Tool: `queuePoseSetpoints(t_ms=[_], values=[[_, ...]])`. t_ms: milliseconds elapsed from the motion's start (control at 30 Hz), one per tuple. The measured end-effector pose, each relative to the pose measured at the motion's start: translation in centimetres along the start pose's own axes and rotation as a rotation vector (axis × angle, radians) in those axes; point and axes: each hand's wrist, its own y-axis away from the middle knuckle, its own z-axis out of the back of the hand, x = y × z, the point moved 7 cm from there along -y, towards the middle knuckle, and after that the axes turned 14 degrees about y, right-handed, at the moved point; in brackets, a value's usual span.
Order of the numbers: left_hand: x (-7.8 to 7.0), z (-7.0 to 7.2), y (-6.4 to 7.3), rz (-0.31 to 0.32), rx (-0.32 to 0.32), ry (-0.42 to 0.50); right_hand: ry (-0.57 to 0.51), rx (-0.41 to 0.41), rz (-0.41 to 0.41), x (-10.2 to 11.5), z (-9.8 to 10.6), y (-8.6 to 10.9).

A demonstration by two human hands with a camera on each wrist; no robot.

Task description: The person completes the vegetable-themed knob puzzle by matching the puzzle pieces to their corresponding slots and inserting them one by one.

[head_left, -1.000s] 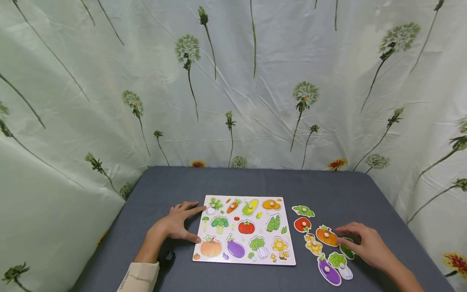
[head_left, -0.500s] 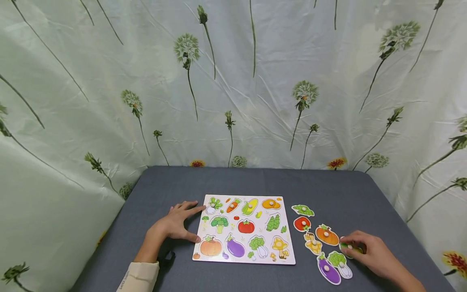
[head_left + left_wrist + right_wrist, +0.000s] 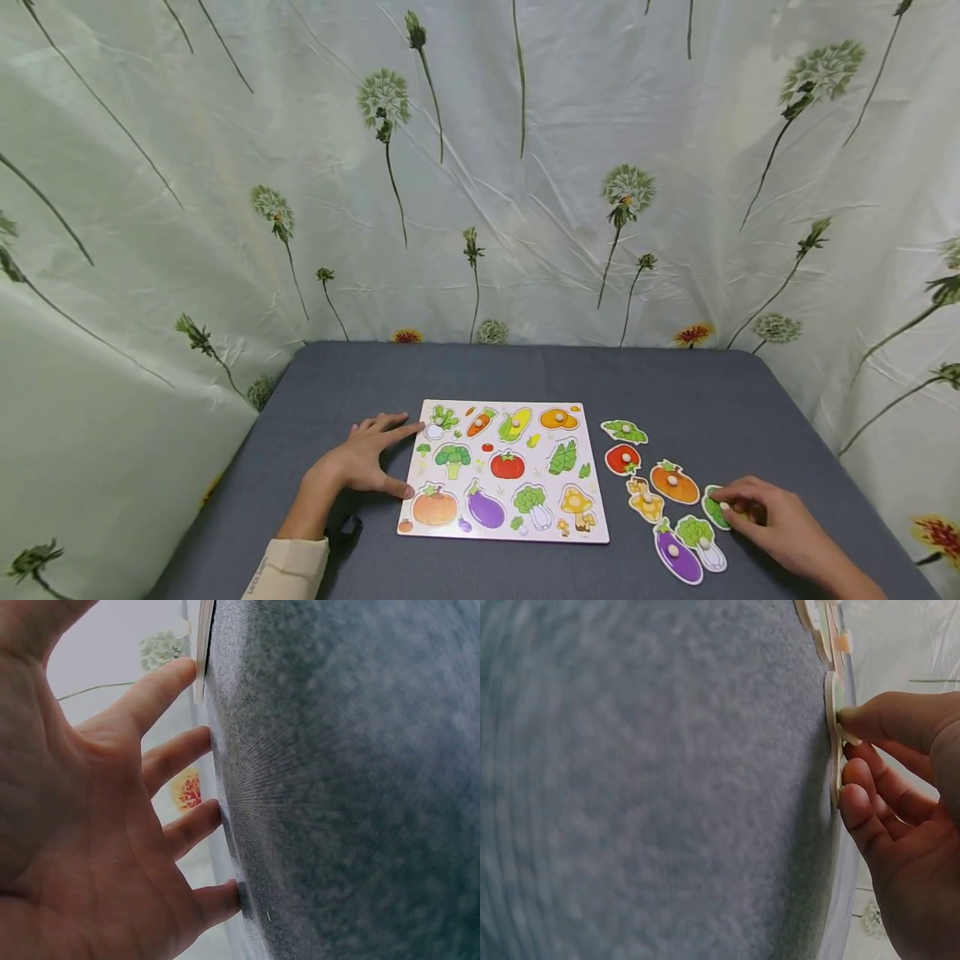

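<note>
dandelion-print curtain (image 3: 540,108) behind a grey table (image 3: 360,379), left hand (image 3: 363,460) is spread against the puzzle board (image 3: 510,537), right hand (image 3: 776,523) pinches the green piece (image 3: 712,510) just right of the pumpkin piece (image 3: 660,487)

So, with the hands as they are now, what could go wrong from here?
The right hand pinches the green piece, seemingly by its small knob, so it might slip. That piece lies close to the pumpkin piece and cabbage piece, so lifting could nudge them. The left hand touches only the left edge of the board, so a push elsewhere might turn it.
</note>
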Motion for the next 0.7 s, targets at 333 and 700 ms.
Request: queuePoseSetpoints(t_ms=[333,700], values=[[-0.1,0.0,0.1,-0.003,-0.002,0.012,0.013,0.044,-0.037,-0.1,0.2,0.1],[0.0,0.0,0.0,-0.012,0.004,0.01,0.063,0.021,-0.058,0.0,1.4,-1.0]])
